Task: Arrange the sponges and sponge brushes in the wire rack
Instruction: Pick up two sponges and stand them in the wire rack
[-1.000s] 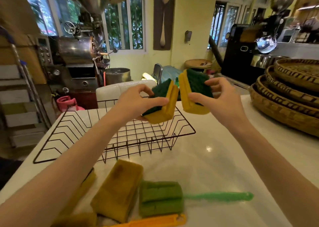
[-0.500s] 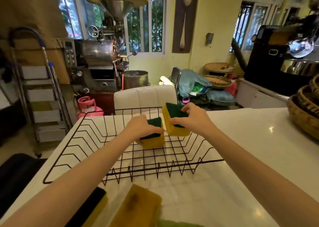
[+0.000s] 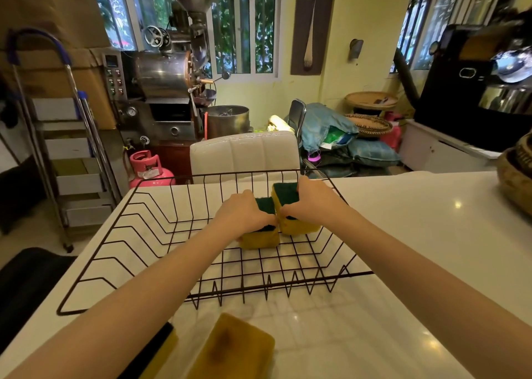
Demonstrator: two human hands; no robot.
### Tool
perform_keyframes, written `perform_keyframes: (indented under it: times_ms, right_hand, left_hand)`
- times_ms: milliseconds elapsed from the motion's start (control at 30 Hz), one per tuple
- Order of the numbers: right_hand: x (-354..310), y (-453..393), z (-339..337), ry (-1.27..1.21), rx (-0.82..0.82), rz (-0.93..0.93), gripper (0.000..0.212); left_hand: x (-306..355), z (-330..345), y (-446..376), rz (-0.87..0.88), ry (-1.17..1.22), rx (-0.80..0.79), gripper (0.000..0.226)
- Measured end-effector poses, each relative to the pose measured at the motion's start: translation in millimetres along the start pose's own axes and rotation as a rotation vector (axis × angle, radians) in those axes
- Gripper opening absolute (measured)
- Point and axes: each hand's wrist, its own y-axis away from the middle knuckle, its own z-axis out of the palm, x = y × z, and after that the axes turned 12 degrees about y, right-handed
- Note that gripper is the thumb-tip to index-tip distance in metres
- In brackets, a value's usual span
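A: How are the fingers set?

B: The left hand (image 3: 244, 216) is seen closed over the top of one sponge (image 3: 260, 239), green scouring face up and yellow foam below. The fingers are curled down over its far and right edges; the fingertips themselves are hidden. The right hand (image 3: 312, 203) is closed on a second sponge (image 3: 299, 226), gripped from the right side, with the thumb laid across its green face.

A: Where are the two sponges located?

B: Both are held inside the wire rack (image 3: 161, 220), toward its middle and right. The left one is seated low, at or just above the grid floor; contact with the wires cannot be confirmed. The right one is held just behind and to the right, tilted, its far end raised. The two sponges are touching, or very nearly, along their inner edges.

A: And beyond the rack?

B: The rack is placed on a white counter (image 3: 417, 234). On the near part of the counter, in front of the rack, a worn brown sponge (image 3: 233, 350) is lying flat, and a sponge with a black face (image 3: 155, 347) lies just to its left, partly covered by the left forearm. Woven baskets (image 3: 515, 177) are stacked at the counter's right edge
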Motion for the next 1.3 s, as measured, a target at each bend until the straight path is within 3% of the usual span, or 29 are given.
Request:
perform_keyframes:
  times_ms: [400, 533, 633, 800, 967, 1100, 1300]
  right_hand:
    - [0, 6, 10, 0.039, -0.066, 0.027, 0.053]
    - [1, 4, 15, 0.018, -0.08, 0.025, 0.043]
    - [2, 3, 15, 0.039, -0.117, 0.022, 0.035]
    - [3, 5, 15, 0.113, -0.191, -0.002, 0.037]
    - [2, 4, 15, 0.249, -0.135, 0.009, 0.036]
    - [-2, 14, 6, 0.381, 0.018, -0.03, 0.035]
    - [-26, 51, -12, 0.108, 0.16, -0.206, 0.049]
  left_hand:
    - [-7, 2, -3, 0.009, 0.038, 0.017, 0.071]
    - [-8, 2, -3, 0.024, 0.072, 0.022, 0.063]
    - [-8, 2, -5, 0.014, 0.07, -0.026, 0.057]
    - [-3, -3, -3, 0.012, 0.045, -0.115, 0.052]
    - [-1, -11, 2, -0.066, 0.128, -0.21, 0.055]
    - [-5, -25, 16, -0.096, 0.198, -0.33, 0.063]
    - [-11, -58, 69, 0.179, 0.141, -0.169, 0.063]
